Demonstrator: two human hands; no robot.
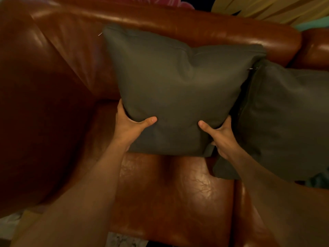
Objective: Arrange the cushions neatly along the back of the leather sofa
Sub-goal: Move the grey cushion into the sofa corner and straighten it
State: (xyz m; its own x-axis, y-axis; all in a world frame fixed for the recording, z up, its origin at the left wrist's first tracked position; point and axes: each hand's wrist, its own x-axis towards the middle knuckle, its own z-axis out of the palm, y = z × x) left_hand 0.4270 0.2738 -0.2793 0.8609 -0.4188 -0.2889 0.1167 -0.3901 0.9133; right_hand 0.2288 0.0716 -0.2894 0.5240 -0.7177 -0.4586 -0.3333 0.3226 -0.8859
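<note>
Brown leather sofa: glossy, creased hide, rolled backrest across the upper frame, padded arm at left. Grey cushion: square, matte woven cover, seamed edge, soft dimpled fill; stood at frame centre and leaned on the backrest, lower edge on the seat. It is gripped at both lower corners, left hand and right hand, thumbs pressed on the front, fingers hidden behind, apparently to square it up. Second grey cushion: same make, at right, touching the first, already leaned back.
</note>
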